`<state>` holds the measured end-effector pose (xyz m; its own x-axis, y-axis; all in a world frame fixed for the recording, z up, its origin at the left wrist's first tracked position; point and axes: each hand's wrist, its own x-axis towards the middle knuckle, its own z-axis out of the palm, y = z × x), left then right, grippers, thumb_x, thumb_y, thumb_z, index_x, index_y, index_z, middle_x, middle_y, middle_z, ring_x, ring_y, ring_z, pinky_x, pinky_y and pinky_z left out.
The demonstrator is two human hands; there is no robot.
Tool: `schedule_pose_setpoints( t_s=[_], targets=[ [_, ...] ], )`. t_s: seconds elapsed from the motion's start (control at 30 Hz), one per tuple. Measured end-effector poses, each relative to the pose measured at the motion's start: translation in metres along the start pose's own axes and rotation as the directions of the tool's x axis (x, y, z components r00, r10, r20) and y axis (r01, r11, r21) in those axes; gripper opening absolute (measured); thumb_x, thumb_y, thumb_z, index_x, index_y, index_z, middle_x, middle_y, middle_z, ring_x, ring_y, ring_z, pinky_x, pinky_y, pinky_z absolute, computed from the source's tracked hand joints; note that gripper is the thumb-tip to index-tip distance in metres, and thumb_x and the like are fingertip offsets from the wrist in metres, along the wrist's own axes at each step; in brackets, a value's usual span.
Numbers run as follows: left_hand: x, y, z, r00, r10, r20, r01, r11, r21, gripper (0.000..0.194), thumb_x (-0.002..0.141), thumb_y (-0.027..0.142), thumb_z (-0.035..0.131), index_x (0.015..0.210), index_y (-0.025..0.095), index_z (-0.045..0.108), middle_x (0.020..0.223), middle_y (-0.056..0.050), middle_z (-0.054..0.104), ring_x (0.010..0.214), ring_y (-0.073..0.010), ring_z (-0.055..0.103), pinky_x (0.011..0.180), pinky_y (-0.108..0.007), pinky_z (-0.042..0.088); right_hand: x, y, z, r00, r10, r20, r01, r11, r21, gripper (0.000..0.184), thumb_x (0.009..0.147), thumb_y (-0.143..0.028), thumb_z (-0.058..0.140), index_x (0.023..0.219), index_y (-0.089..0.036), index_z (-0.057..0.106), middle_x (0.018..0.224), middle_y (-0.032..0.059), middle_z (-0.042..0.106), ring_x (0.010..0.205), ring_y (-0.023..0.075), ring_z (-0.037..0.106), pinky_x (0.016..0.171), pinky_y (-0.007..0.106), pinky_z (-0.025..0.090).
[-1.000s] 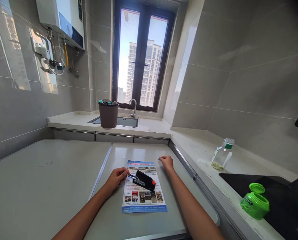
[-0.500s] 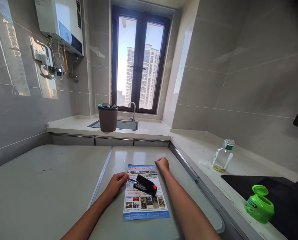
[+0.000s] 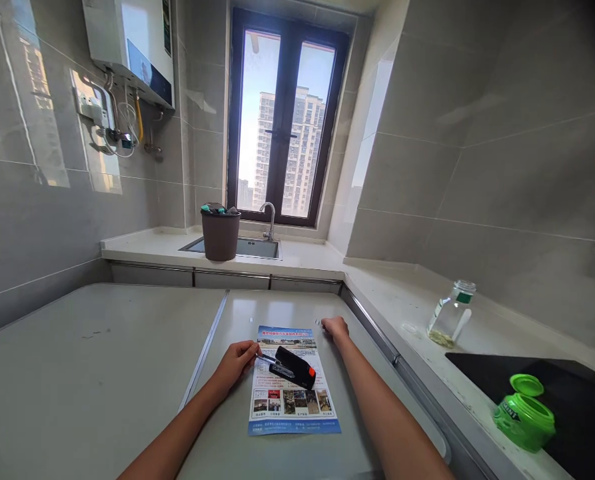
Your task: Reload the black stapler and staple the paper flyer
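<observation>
A: Item one?
B: Stapler [image 3: 294, 368], black, orange-red mark, metal arm projecting; aslant on printed flyer [image 3: 294, 425]. Left hand [image 3: 237, 363] pinches the arm's end, hiding its tip.
A: Right hand [image 3: 336, 327]?
B: Beside the flyer's upper right, fingers together; contents, cannot tell.
A: Surroundings?
B: Glass jar [image 3: 450, 317], open green tub [image 3: 524, 420]; brown bucket [image 3: 220, 235] partly masking sink [image 3: 260, 248]. Pale table [image 3: 102, 373], grey tiled walls [image 3: 517, 180].

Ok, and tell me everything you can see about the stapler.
The stapler has a glossy black body, probably plastic, with an orange-red patch at its near right end. A slim, metallic-looking part sticks out at the other end, where the fingertips of your left hand appear to pinch it. It lies slantwise on the printed flyer.
</observation>
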<state>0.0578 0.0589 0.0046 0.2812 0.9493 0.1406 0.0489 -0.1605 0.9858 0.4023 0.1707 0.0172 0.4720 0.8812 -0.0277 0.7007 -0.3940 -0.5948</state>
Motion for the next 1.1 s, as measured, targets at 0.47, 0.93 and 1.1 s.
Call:
schedule_pose_setpoints(
  t_s=[0.47, 0.93, 1.1],
  targets=[
    [0.011, -0.027, -0.019, 0.897, 0.108, -0.429, 0.196, 0.771, 0.606, 0.038, 0.096, 0.045, 0.041, 0.071, 0.022, 0.056, 0.069, -0.005, 0.067, 0.068, -0.0226, 0.063, 0.063, -0.029, 0.039, -0.081, 0.022, 0.023, 0.95, -0.312, -0.016, 0.297, 0.917, -0.266, 0.027, 0.092, -0.027, 0.055, 0.108, -0.017, 0.075, 0.124, 0.02, 0.069, 0.122, 0.034, 0.059, 0.09, 0.039, 0.044],
    [0.08, -0.033, -0.034, 0.998, 0.054, 0.029, -0.048, 0.411, 0.911, 0.068, 0.093, 0.004, 0.039, 0.158, 0.018, 0.043, 0.171, -0.014, 0.031, 0.159, -0.0296, 0.025, 0.125, -0.054, 0.026, -0.079, 0.028, 0.015, 0.932, -0.345, -0.108, 0.33, 0.934, -0.134, 0.018, 0.086, -0.019, 0.059, 0.071, -0.02, 0.07, 0.084, 0.0073, 0.076, 0.084, 0.0198, 0.066, 0.068, 0.027, 0.033],
    [0.075, -0.024, -0.03, 0.998, 0.004, 0.064, -0.062, 0.307, 0.95, 0.056, 0.096, 0.005, 0.039, 0.148, 0.017, 0.055, 0.161, -0.016, 0.047, 0.15, -0.027, 0.042, 0.122, -0.046, 0.031, -0.079, 0.028, 0.014, 0.935, -0.333, -0.119, 0.322, 0.941, -0.102, 0.018, 0.084, -0.019, 0.06, 0.07, -0.02, 0.071, 0.081, 0.0065, 0.076, 0.08, 0.0186, 0.066, 0.066, 0.026, 0.032]
  ],
)
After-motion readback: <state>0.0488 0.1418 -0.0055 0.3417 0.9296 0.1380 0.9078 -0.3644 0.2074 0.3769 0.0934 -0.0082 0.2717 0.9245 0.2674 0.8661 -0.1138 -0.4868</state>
